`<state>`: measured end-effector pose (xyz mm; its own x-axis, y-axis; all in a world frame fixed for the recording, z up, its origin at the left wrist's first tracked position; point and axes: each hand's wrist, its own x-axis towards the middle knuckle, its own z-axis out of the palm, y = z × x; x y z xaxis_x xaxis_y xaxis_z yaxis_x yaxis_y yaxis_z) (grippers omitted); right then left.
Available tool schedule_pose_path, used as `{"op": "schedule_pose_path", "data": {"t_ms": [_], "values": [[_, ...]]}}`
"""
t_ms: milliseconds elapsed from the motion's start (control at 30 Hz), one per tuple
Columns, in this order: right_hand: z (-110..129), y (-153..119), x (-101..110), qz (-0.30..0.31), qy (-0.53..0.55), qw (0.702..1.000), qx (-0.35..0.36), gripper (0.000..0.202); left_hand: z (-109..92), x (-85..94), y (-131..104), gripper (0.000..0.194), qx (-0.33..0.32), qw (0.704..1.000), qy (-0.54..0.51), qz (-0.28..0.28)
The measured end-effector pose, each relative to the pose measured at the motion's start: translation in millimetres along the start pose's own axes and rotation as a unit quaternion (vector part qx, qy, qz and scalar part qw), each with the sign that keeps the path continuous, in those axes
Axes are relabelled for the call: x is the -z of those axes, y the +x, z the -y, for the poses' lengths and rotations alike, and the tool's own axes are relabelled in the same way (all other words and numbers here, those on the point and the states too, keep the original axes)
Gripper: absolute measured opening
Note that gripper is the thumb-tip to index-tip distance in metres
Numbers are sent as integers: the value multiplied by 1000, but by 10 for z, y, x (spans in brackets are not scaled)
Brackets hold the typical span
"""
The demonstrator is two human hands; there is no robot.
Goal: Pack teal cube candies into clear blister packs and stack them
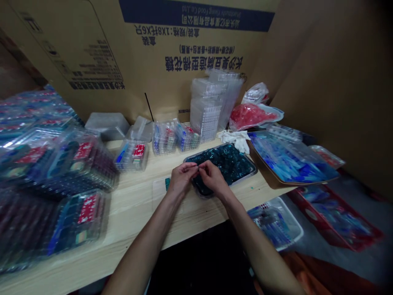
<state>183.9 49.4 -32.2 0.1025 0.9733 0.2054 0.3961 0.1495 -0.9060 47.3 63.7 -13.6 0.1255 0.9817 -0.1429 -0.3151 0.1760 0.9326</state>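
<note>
My left hand (183, 177) and my right hand (212, 177) meet fingertip to fingertip over the near left edge of a clear tray (250, 171). Both are closed in a pinch; whatever is between the fingers is too small and dark to make out. Glossy dark teal pieces (229, 162) fill the tray. Just left of my left hand, a thin clear plastic blister tray (159, 192) lies on the table with a small teal piece (167, 183) in it.
Stacked filled blister packs (82, 164) crowd the left side. Empty clear trays (207, 108) stand at the back, near a bag of red pieces (251, 116). On the right are a box of blue pieces (285, 157), a white basket (299, 231) and a red crate (359, 241). Cardboard (147, 82) walls the back.
</note>
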Motion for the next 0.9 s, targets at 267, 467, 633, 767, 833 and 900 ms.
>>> {"op": "schedule_pose_path", "data": {"t_ms": [267, 467, 633, 767, 833, 900], "values": [[134, -48, 64, 11, -131, 991, 35, 10, 47, 36, -14, 31, -64, 983, 170, -27], [183, -81, 11, 10, -143, 989, 25, 10, 19, 38, -50, 26, -63, 987, 148, -25], [172, -94, -42, -12, -130, 990, 56, 14, 13, 34, -36, 25, -77, 987, 137, -25], [102, -73, -75, 60, -21, 998, 24, 32, -22, 58, -41, 18, -22, 998, 35, -48], [75, -69, -87, 93, -3, 995, 22, 29, -56, 79, -52, 18, -4, 999, 4, -48], [71, -73, -95, 97, -23, 995, 26, 18, -87, 99, -60, 22, 5, 999, -7, -54]]}}
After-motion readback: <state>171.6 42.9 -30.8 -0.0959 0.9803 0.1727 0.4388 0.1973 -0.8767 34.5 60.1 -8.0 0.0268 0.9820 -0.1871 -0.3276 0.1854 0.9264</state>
